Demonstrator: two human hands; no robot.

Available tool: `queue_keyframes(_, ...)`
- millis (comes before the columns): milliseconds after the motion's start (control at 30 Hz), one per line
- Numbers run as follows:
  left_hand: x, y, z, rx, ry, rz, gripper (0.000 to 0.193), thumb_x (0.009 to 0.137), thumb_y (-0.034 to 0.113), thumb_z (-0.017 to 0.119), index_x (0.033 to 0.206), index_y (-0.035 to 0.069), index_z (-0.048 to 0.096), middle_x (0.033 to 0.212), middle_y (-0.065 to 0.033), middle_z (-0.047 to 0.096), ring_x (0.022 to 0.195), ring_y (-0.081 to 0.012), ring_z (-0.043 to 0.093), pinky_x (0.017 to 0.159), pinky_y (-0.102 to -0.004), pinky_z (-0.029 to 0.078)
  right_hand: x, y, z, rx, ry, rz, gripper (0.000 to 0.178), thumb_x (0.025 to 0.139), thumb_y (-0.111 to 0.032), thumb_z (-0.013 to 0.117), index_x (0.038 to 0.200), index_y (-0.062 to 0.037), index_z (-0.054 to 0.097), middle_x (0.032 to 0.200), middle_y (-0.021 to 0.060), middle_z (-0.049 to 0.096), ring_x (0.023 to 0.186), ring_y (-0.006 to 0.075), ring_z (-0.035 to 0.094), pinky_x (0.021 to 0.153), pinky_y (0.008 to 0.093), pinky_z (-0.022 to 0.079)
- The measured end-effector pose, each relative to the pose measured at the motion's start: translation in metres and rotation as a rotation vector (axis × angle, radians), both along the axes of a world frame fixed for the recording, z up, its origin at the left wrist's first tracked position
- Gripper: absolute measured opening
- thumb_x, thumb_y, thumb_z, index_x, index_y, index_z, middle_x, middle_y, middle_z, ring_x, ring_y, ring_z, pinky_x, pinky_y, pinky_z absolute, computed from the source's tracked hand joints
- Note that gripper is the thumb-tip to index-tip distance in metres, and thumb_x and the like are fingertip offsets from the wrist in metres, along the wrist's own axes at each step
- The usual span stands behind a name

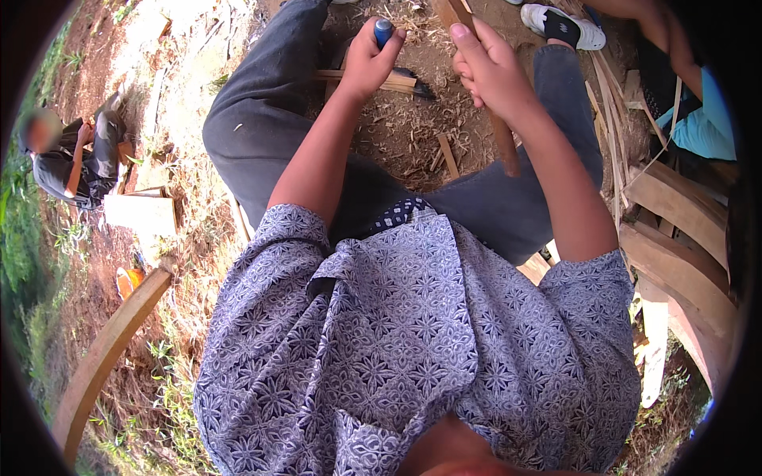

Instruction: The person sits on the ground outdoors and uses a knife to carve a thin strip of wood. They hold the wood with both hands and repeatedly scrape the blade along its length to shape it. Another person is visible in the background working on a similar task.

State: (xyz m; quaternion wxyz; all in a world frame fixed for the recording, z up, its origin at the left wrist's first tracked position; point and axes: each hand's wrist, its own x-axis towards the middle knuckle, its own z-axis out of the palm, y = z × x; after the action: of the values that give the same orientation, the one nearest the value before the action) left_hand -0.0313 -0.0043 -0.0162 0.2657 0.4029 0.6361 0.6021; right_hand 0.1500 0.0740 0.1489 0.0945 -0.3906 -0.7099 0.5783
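My left hand (367,65) is closed round a tool with a blue handle (383,32), whose rounded end sticks up past the thumb. The tool's lower part is hidden, so its kind does not show. Just under that hand, a light strip of wood (401,82) lies crosswise, with a small dark object (425,89) at its right end. My right hand (498,75) grips a brown wooden stick (503,143). The stick's near end hangs over my right thigh, and its far end runs out at the top edge.
Wood shavings (397,163) litter the ground between my legs. Curved wooden pieces (679,262) and long thin strips (609,135) lie at right, near a person in a light blue top (706,119). Another person (67,163) sits far left. A curved beam (111,349) stands near left.
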Motion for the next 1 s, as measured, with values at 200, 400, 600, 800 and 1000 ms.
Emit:
queue_keyframes(200, 0.005, 0.005, 0.001, 0.051, -0.049, 0.008, 0.032, 0.097, 0.029, 0.071, 0.084, 0.006, 0.053, 0.07, 0.0004, 0.052, 0.067, -0.0119, 0.047, 0.064, -0.0328, 0.044, 0.033, -0.025, -0.109, -0.163, -0.279, 0.06, 0.041, 0.108, -0.04, 0.048, 0.135, -0.0103, 0.059, 0.068, 0.0005, 0.053, 0.05, 0.0125, 0.055, 0.044, 0.0315, 0.05)
queue_keyframes(400, -0.025, -0.007, -0.005, 0.165, -0.388, 0.126, 0.017, 0.102, 0.017, 0.064, 0.093, 0.008, 0.053, 0.079, -0.0012, 0.058, 0.072, -0.012, 0.056, 0.068, -0.0309, 0.049, 0.031, -0.051, -0.159, -0.155, -0.346, 0.019, 0.043, 0.106, -0.039, 0.05, 0.136, -0.0101, 0.058, 0.074, 0.0069, 0.061, 0.049, 0.0195, 0.06, 0.045, 0.0358, 0.051)
queue_keyframes(600, -0.085, -0.028, -0.001, 0.328, -0.687, 0.5, 0.018, 0.102, 0.014, 0.057, 0.088, 0.005, 0.049, 0.077, -0.0051, 0.053, 0.071, -0.02, 0.056, 0.071, -0.0385, 0.052, 0.029, -0.05, -0.152, -0.129, -0.369, 0.052, 0.041, 0.105, -0.039, 0.051, 0.134, -0.0108, 0.059, 0.073, 0.0072, 0.061, 0.049, 0.0209, 0.061, 0.047, 0.0375, 0.052)
queue_keyframes(800, -0.019, -0.008, 0.061, 0.189, -0.497, 0.082, 0.012, 0.105, 0.015, 0.06, 0.096, 0.011, 0.053, 0.08, 0.0038, 0.052, 0.073, -0.0057, 0.049, 0.064, -0.0241, 0.041, 0.035, -0.048, -0.156, -0.174, -0.338, 0.015, 0.044, 0.105, -0.041, 0.051, 0.135, -0.0102, 0.059, 0.074, 0.0069, 0.06, 0.05, 0.0191, 0.061, 0.046, 0.0363, 0.052)
queue_keyframes(1000, 0.014, -0.001, 0.012, 0.062, -0.31, -0.009, 0.011, 0.103, 0.013, 0.061, 0.096, 0.011, 0.053, 0.079, 0.0036, 0.052, 0.071, -0.0078, 0.049, 0.064, -0.0255, 0.042, 0.038, -0.043, -0.164, -0.258, -0.337, -0.011, 0.048, 0.105, -0.043, 0.051, 0.14, -0.0113, 0.058, 0.074, 0.0046, 0.057, 0.05, 0.0168, 0.059, 0.044, 0.0342, 0.052)
